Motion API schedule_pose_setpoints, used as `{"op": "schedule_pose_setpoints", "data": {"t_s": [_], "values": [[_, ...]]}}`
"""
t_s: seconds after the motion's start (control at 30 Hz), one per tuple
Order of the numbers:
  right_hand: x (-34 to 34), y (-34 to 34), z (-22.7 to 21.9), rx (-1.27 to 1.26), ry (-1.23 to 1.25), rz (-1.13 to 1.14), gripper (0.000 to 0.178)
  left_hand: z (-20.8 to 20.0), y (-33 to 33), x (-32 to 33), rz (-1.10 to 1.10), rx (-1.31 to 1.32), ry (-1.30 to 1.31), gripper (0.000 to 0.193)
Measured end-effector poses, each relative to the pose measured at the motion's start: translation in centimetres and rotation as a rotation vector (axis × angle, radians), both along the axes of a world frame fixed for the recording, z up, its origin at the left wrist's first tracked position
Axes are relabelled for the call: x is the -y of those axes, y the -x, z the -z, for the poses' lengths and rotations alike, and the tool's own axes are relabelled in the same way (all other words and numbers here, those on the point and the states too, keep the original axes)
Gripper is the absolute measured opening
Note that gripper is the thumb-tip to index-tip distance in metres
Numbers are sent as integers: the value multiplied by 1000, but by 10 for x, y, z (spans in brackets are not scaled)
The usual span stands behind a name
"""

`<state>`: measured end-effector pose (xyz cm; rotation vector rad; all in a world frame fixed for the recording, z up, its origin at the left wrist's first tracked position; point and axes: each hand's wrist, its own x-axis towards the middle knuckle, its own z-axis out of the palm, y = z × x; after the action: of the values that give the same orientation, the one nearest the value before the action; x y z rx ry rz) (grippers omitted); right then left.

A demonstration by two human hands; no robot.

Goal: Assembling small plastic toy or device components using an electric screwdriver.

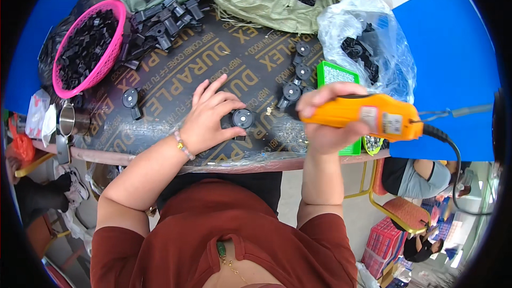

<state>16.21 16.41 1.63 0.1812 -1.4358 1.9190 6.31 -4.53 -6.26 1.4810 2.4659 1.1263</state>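
My left hand (pixel 209 113) pinches a round black plastic part (pixel 242 119) between thumb and fingers, down on the dark printed tabletop. The part has a small bright dot at its centre. In my right hand (pixel 326 141) lies an orange electric screwdriver (pixel 392 119), its dark tip pointing left, to the right of the held part and apart from it. Just beyond that tip stand similar round black parts (pixel 291 92) in a loose row. Another one (pixel 130 97) sits alone to the left of my left hand.
A green tray (pixel 350 148) is partly hidden under my right hand. The screwdriver's cord (pixel 457 157) trails right. Black pieces fill a pink basket (pixel 121 24), green sacks (pixel 290 20) and a clear bag (pixel 397 77). A metal cup (pixel 67 120) stands at left. People sit nearby.
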Motion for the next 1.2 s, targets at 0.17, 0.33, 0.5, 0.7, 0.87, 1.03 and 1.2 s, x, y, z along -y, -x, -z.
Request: {"op": "schedule_pose_setpoints", "data": {"t_s": [0.17,0.33,0.5,0.7,0.87,1.03,1.2], "values": [[40,22,12,90,-32,-171,71,1,-1,1,-15,-10,-11,50],[43,25,17,110,0,-168,70,1,-1,1,-11,-5,-10,50],[44,25,20,106,-43,-168,68,1,-1,2,-7,1,-15,50],[53,30,18,96,-120,-233,63,2,0,2,10,10,-26,48],[54,31,16,143,-61,-152,64,0,1,0,14,5,-30,47],[12,19,1,81,-31,-27,74,2,0,2,4,4,-31,46],[-95,-3,-14,88,-170,496,31,0,-4,1,19,-22,-23,49]]}}
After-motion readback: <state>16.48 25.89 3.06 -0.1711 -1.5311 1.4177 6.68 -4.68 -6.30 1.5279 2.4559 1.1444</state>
